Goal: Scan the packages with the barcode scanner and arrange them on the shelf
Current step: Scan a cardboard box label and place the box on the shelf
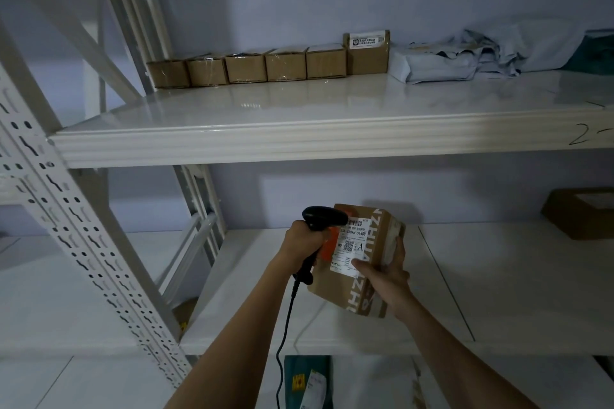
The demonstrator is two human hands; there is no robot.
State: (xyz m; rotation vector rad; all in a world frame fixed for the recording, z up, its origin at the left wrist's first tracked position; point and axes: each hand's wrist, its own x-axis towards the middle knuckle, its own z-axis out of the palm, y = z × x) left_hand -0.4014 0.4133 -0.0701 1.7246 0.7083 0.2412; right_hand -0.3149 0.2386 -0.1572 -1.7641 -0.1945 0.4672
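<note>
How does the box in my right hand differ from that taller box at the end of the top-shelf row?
The held box is tilted, gripped by the right hand, scanner at its label. The taller box stands upright on the upper shelf, touching its row, label up top. Both are brown cardboard.

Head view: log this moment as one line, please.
left hand grips barcode scanner | right hand holds cardboard box | scanner at label | box off shelf

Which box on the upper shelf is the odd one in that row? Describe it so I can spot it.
On the white upper shelf, a row of brown cardboard boxes lines the back wall. The odd one is the tall brown box at the row's right end, beside grey plastic mailer bags; it alone stands higher and faces a white label forward.
</note>
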